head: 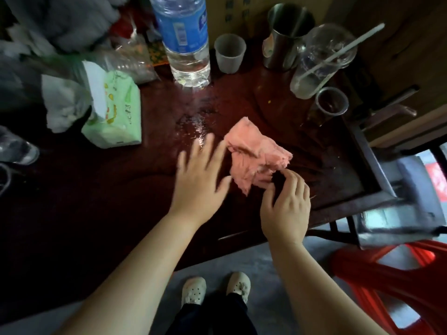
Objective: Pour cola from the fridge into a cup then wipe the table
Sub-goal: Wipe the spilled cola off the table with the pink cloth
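Observation:
A crumpled pink cloth [256, 153] lies on the dark red table [121, 180], just right of a wet, shiny patch [193, 124]. My right hand [285, 206] pinches the cloth's near edge between thumb and fingertips. My left hand [200, 180] hovers flat with fingers spread, its fingertips at the cloth's left edge; it is blurred. A small clear cup [331, 105] with dark liquid at the bottom stands at the right side of the table. A small white plastic cup [229, 53] stands at the back.
A large water bottle [186, 42] stands at the back centre. A steel mug [285, 35] and a clear cup with a straw [319, 61] are at the back right. A green tissue pack [113, 110] and plastic bags crowd the left. A red stool [387, 274] is at the lower right.

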The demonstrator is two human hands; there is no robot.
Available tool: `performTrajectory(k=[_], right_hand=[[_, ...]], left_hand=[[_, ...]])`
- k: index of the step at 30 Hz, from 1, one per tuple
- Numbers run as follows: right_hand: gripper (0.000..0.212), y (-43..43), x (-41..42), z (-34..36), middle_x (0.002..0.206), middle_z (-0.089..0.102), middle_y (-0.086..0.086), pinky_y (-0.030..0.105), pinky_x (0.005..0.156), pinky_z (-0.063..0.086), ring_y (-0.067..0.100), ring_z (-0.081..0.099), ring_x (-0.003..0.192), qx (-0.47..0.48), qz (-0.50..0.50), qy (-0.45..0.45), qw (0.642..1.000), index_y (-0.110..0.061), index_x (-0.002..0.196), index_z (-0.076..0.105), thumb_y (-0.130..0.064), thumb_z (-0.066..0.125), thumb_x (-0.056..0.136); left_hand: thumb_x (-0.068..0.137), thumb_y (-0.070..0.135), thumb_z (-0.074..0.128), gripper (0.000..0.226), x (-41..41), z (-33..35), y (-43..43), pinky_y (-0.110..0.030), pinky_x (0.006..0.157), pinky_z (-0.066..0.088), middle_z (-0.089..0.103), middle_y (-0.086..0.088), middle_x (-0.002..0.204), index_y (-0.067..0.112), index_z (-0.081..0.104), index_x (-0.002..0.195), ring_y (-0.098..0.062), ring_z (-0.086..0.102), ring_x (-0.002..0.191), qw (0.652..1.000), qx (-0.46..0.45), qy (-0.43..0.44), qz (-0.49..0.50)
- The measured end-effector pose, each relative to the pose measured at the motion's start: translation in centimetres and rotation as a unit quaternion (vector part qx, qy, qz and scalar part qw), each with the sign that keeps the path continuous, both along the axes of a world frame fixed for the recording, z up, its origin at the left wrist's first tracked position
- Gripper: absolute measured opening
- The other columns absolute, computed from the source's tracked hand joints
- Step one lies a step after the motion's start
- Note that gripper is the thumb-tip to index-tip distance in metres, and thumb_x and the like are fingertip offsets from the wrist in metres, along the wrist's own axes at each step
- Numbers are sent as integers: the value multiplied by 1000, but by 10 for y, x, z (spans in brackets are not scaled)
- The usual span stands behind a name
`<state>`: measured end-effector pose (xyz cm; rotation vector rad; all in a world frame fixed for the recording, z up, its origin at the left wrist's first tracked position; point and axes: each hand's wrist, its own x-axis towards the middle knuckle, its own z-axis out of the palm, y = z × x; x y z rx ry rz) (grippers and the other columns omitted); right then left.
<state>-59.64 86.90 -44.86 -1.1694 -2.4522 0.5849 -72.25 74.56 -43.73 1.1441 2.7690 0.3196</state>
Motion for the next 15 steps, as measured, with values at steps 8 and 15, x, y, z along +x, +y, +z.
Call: performTrajectory(k=[8,15], right_hand=[[70,4,-25,7,145,29,15,51,105,31,30,26,130,67,128,-50,988,-26,147,25,-54,48,87],[44,-4,-98,-7,126,47,12,48,95,30,34,41,113,71,60,-122,988,-26,129,49,-39,55,87]], left_hand=[[97,41,33,66,-13,-24,-102,-53,116,12,20,-21,156,0,25,148,-35,14,145,979,-23,5,202],[92,35,47,64,-15,-25,-102,-47,119,9,21,-19,156,7,31,148,-31,11,146,975,17,-14,222]])
